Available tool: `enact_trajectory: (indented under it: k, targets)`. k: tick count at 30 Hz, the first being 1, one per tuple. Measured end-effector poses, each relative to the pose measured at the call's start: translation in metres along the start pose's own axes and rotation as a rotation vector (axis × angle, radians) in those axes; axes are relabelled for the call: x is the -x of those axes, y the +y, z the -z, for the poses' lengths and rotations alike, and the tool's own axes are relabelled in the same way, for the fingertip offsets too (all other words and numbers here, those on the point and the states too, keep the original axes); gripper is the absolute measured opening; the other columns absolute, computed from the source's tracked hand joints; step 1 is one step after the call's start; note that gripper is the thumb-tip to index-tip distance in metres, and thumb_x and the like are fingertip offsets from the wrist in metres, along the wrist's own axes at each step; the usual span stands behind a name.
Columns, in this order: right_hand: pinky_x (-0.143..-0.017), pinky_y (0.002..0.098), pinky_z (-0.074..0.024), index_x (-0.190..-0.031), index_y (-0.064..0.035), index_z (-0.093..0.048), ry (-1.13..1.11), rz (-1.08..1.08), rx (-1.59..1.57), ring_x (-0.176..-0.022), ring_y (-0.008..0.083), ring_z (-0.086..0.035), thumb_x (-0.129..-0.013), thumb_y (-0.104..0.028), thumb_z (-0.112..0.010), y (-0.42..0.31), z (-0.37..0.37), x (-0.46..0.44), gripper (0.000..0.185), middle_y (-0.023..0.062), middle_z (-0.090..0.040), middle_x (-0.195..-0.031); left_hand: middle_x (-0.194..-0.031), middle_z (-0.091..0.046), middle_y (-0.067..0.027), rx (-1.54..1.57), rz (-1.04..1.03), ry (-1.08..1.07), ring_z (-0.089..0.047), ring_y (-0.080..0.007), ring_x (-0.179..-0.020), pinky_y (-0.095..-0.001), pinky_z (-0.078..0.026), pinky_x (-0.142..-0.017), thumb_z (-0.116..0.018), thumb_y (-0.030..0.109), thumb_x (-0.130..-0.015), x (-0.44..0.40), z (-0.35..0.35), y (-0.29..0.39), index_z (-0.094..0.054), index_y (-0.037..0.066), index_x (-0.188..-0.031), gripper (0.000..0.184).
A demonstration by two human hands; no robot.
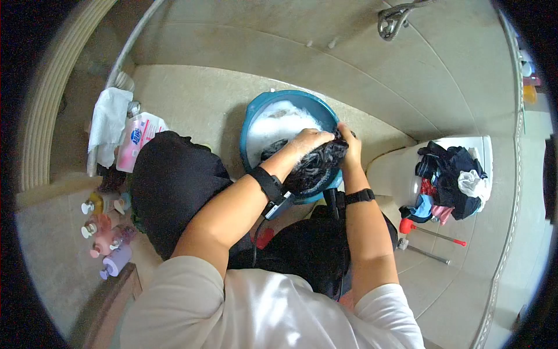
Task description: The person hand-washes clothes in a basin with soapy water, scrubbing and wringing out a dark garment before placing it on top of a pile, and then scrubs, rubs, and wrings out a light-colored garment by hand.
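Grips a wet black garment [317,166] with both hands close together, over the near right part of a round blue basin [246,129]. Presses the left hand [312,141] onto the upper edge of the bunched fabric, and closes the right hand [351,141] around its right end, beside the basin's rim. Keeps most of the garment below and between the hands, with one dark fold reaching left beneath the left wrist; cannot tell how far under the cloth the fingers go. Shows thick white suds [282,125] in the far left part of the basin, just beyond the garment. Wears a black wristband [268,184] on the left wrist and a black strap [360,196] on the right. Well apart, to the right, shows piled clothes [450,177]; to the left, a pink-and-white detergent bottle [132,142] near pump bottles [118,260].
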State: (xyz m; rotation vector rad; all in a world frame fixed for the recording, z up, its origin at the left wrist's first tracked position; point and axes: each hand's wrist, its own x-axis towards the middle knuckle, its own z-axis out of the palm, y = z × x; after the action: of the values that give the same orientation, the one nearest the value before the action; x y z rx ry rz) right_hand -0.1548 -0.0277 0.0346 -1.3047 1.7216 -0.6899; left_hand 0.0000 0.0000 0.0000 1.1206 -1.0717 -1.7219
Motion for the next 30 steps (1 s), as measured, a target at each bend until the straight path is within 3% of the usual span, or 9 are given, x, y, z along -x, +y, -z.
enact_trajectory:
  k: [3, 5, 6, 9, 13, 15, 17, 21, 30]
  targets:
    - [-0.081, 0.0427, -0.0475, -0.124, -0.0088, -0.045, -0.366, -0.328, -1.106, -0.103, 0.0248, -0.055, -0.078, -0.065, -0.048, 0.017, 0.005, 0.033, 0.072, 0.0104, -0.056, -0.116, -0.096, -0.066, -0.0078, 0.758, 0.168, -0.093, -0.063, -0.0188, -0.084, -0.0306, -0.048, -0.080, -0.061, 0.032, -0.081, 0.046, 0.016, 0.044, -0.062, 0.003, -0.101, 0.035]
    - [-0.096, 0.0521, -0.0328, -0.139, -0.0072, -0.024, -0.140, -0.379, -1.038, -0.130, 0.0271, -0.027, -0.083, -0.060, -0.043, 0.003, -0.002, 0.069, 0.080, 0.0132, -0.032, -0.140, -0.097, -0.065, -0.0088, 1.066, 0.254, 0.015, -0.064, -0.0206, -0.084, -0.0323, -0.051, -0.079, -0.055, 0.034, -0.084, 0.060, 0.019, 0.070, -0.062, 0.004, -0.103, 0.035]
    - [-0.093, 0.0457, -0.0372, -0.139, -0.0083, -0.025, -0.265, -0.278, -0.842, -0.128, 0.0248, -0.030, -0.080, -0.053, -0.051, 0.005, -0.005, 0.081, 0.078, 0.0134, -0.035, -0.137, -0.098, -0.065, -0.0099, 1.255, 0.179, -0.229, -0.063, -0.0221, -0.087, -0.0357, -0.051, -0.082, -0.048, 0.039, -0.088, 0.025, 0.022, 0.042, -0.061, 0.005, -0.105, 0.040]
    - [-0.088, 0.0338, -0.0423, -0.130, -0.0046, -0.037, -0.526, 0.163, -0.182, -0.116, 0.0209, -0.043, -0.071, -0.022, -0.069, 0.034, -0.040, 0.090, 0.070, 0.0131, -0.049, -0.123, -0.102, -0.064, -0.0109, 1.211, 0.083, -0.062, -0.061, -0.0232, -0.090, -0.0373, -0.049, -0.083, -0.040, 0.050, -0.090, 0.033, 0.017, 0.067, -0.059, 0.005, -0.109, 0.052]
    - [-0.085, 0.0294, -0.0427, -0.112, 0.0028, -0.054, -0.277, 0.119, -0.067, -0.097, 0.0199, -0.054, -0.068, 0.000, -0.060, 0.015, -0.065, 0.089, 0.045, 0.0059, -0.058, -0.110, -0.099, -0.064, -0.0097, 1.216, 0.033, -0.179, -0.060, -0.0226, -0.092, -0.0364, -0.047, -0.083, -0.038, 0.054, -0.088, 0.033, 0.008, 0.074, -0.056, 0.006, -0.110, 0.056]
    - [-0.087, 0.0282, -0.0410, -0.113, 0.0049, -0.053, -0.099, -0.079, -0.165, -0.100, 0.0181, -0.051, -0.073, -0.005, -0.057, 0.011, -0.053, 0.094, 0.041, 0.0072, -0.057, -0.113, -0.107, -0.062, -0.0082, 0.735, 0.118, -0.170, -0.059, -0.0208, -0.095, -0.0351, -0.045, -0.087, -0.042, 0.057, -0.086, 0.036, 0.011, 0.081, -0.054, 0.003, -0.115, 0.062]
    - [-0.090, 0.0296, -0.0397, -0.119, 0.0040, -0.048, -0.029, 0.093, -0.436, -0.099, 0.0170, -0.051, -0.088, -0.023, -0.047, 0.006, -0.036, 0.084, 0.041, 0.0060, -0.056, -0.111, -0.112, -0.060, -0.0078, -0.024, -0.182, -0.072, -0.056, -0.0198, -0.101, -0.0320, -0.041, -0.091, -0.043, 0.056, -0.086, 0.041, 0.027, 0.089, -0.052, 0.001, -0.118, 0.064]
    - [-0.094, 0.0384, -0.0411, -0.112, -0.0023, -0.055, -0.271, -0.028, -1.233, -0.105, 0.0262, -0.054, -0.090, -0.027, -0.041, -0.014, 0.031, 0.063, 0.036, 0.0120, -0.058, -0.114, -0.122, -0.052, -0.0099, -0.020, -0.031, -0.522, -0.045, -0.0205, -0.115, -0.0298, -0.032, -0.100, -0.053, 0.059, -0.080, 0.037, 0.048, 0.062, -0.048, -0.001, -0.123, 0.073]
    - [-0.097, 0.0420, -0.0382, -0.109, 0.0002, -0.055, -0.474, 0.138, -1.462, -0.106, 0.0284, -0.053, -0.090, -0.022, -0.041, -0.102, 0.018, 0.088, 0.032, 0.0143, -0.058, -0.111, -0.112, -0.058, -0.0160, -0.452, -0.326, -0.224, -0.053, -0.0279, -0.107, -0.0344, -0.038, -0.095, -0.078, 0.030, -0.061, 0.066, -0.018, 0.060, -0.053, 0.004, -0.115, 0.064]
